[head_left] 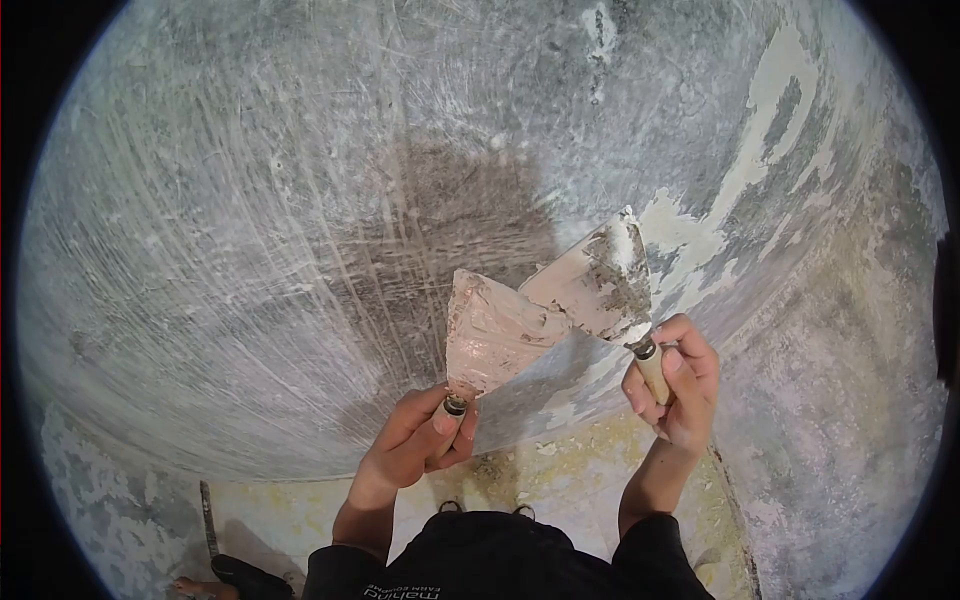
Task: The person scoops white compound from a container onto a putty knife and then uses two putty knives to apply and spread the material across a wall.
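Observation:
My left hand (408,442) is closed round the handle of a putty knife (490,345). Wet, pinkish-grey putty covers most of its wide blade. In my right hand (682,388) is a second putty knife (612,285), gripped by its pale handle. Its blade is streaked with putty and dark stains, with a whiter patch along the right side. The two blades meet or overlap near the middle, where a lump of putty (548,322) lies. Both knives are held up in front of the wall, blades pointing upward.
A grey, scratched wall (250,200) fills most of the view, with pale putty patches (690,235) at right. An adjoining mottled wall (830,400) stands on the right. Below is a stained floor (290,510). Part of another person (245,578) shows at lower left.

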Demonstrator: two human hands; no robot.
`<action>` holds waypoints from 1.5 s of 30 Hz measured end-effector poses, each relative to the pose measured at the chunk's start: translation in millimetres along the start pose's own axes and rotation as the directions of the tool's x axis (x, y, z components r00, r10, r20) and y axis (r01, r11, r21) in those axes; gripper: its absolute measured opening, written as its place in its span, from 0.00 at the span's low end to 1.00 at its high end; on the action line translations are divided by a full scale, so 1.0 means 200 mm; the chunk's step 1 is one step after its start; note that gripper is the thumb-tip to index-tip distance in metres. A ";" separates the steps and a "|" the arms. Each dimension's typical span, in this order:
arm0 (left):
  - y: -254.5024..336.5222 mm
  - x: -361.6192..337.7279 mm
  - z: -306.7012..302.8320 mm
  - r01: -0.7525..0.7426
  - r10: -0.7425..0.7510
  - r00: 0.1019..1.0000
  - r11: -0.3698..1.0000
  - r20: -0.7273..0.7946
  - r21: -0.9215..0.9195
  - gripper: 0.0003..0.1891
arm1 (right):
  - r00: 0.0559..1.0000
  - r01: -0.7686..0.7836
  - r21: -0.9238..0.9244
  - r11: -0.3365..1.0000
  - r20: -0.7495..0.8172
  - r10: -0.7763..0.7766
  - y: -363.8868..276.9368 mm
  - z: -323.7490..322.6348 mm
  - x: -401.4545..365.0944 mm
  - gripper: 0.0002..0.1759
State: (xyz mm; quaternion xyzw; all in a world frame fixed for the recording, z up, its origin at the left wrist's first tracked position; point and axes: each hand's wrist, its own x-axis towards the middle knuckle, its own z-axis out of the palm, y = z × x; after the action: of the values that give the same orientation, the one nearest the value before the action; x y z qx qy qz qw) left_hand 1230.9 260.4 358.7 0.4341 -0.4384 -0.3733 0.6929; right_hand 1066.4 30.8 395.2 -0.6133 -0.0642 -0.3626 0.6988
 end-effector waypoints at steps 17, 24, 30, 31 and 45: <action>-0.05 0.03 0.00 -0.031 0.036 0.998 0.994 -0.044 0.100 0.16 | 1.000 -0.011 -0.138 0.990 0.009 0.012 -0.11 -0.06 0.00 0.12; -0.09 0.05 -0.03 -0.001 0.011 0.995 0.995 0.101 -0.100 0.17 | 0.999 -0.027 -0.175 0.984 -0.050 0.018 -0.12 -0.06 0.00 0.13; -0.10 0.06 -0.03 0.003 0.012 0.993 0.992 0.115 -0.126 0.18 | 0.999 -0.009 -0.176 0.984 -0.044 0.001 -0.10 -0.05 0.00 0.13; -0.10 0.06 -0.03 0.003 0.010 0.994 0.993 0.110 -0.117 0.18 | 0.999 -0.011 -0.188 0.982 -0.052 0.001 -0.10 -0.05 0.00 0.14; -0.13 0.06 0.01 0.036 -0.032 0.998 0.996 0.049 -0.077 0.17 | 0.994 -0.097 -0.261 0.960 -0.081 0.079 -0.18 -0.05 0.00 0.12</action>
State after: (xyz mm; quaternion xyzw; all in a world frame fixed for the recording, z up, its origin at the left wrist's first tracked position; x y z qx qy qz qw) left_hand 1229.0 240.3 339.2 0.4050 -0.4326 -0.4121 0.6921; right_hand 1040.9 21.6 421.5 -0.6902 0.0365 -0.3578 0.6279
